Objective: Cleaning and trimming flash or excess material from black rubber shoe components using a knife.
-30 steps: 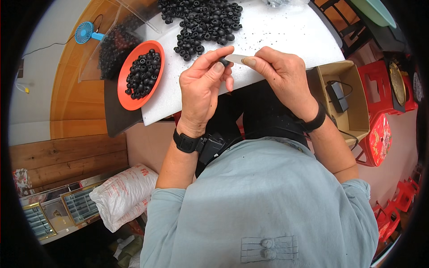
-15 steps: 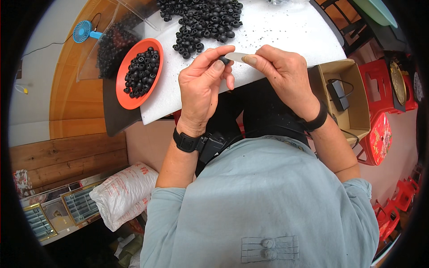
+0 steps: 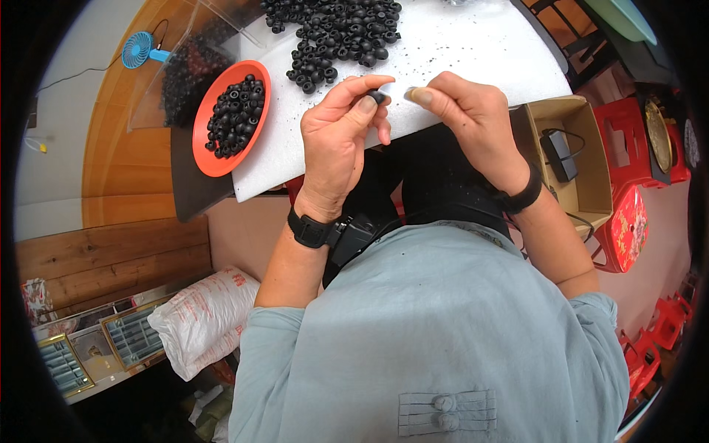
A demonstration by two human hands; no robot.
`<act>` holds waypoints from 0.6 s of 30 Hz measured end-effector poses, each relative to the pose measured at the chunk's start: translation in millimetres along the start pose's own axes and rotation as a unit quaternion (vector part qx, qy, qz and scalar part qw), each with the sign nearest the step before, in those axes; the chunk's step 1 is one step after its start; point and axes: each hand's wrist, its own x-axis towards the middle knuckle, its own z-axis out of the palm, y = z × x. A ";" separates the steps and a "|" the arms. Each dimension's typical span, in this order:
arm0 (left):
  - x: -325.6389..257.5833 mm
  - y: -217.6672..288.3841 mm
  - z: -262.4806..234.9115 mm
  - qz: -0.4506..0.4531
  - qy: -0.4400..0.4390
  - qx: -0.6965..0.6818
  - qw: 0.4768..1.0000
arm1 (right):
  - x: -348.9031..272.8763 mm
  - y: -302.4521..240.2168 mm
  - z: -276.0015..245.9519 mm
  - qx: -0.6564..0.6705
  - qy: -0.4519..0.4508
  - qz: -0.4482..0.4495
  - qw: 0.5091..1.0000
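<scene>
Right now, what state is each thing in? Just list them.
Left hand, pinching a black piece.
Right hand, pinching a tool, its shape unclear.
Bowl, partly filled with black pieces.
Pile, loose on the white board.
Box, open, adapter inside.
Fan, can't tell whether running.
Sack, bulging.

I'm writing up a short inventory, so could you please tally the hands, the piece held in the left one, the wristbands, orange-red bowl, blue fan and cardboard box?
Bare left hand and right hand: 2
Black rounded held piece: 1
Black wristbands: 2
Orange-red rounded bowl: 1
Blue round-headed fan: 1
Brown rectangular cardboard box: 1
Total: 8
</scene>
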 end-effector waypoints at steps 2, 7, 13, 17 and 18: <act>-1.2 1.2 2.0 0.002 0.006 0.005 1.000 | -0.8 0.0 -0.8 0.058 -0.003 0.035 0.998; -2.7 0.1 -0.7 0.006 0.008 0.009 1.000 | -1.0 -2.9 2.2 -0.024 0.007 0.012 1.000; -3.9 -0.2 0.0 0.008 0.007 0.005 1.000 | -0.2 -5.2 3.1 -0.052 0.009 -0.004 0.999; -3.9 -0.2 -0.8 0.010 0.006 0.003 1.000 | -0.9 -4.7 3.6 -0.053 0.013 -0.007 0.998; -3.9 -0.5 -1.1 0.010 0.005 0.002 1.000 | -1.2 -4.1 3.8 -0.058 0.011 -0.006 0.998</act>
